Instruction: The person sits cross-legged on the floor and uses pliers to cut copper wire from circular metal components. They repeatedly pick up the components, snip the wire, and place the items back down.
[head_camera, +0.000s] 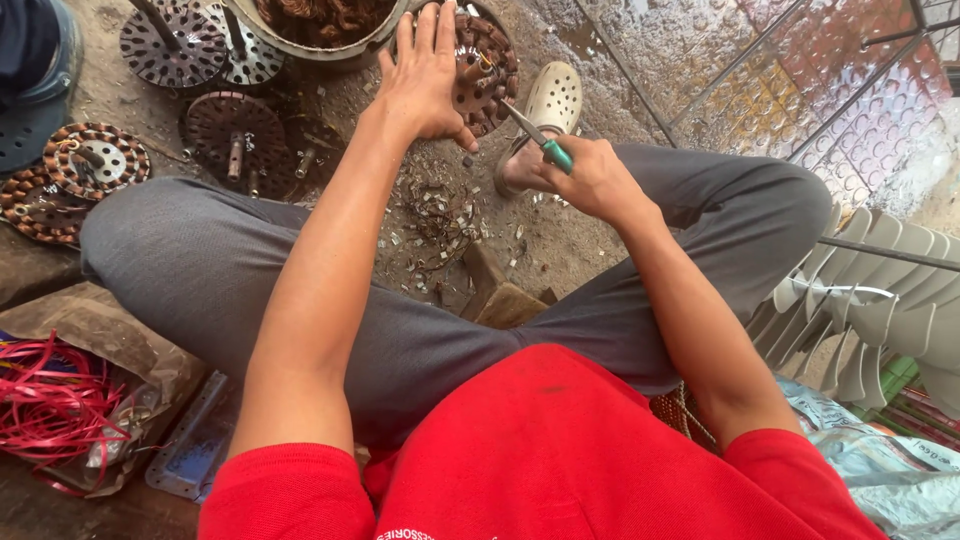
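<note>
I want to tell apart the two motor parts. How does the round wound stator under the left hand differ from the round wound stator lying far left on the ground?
The stator under the left hand is tilted, propped up and partly covered by the left hand; a green-handled screwdriver points into it. The far-left stator lies flat, untouched and fully visible. Both are round with brown copper coils.

A round motor stator (485, 62) with copper-brown windings stands tilted on the ground; a green-handled tool (538, 138), perhaps a screwdriver, touches its rim.

Motor stators (95, 160) on dirt ground (560, 240)
</note>
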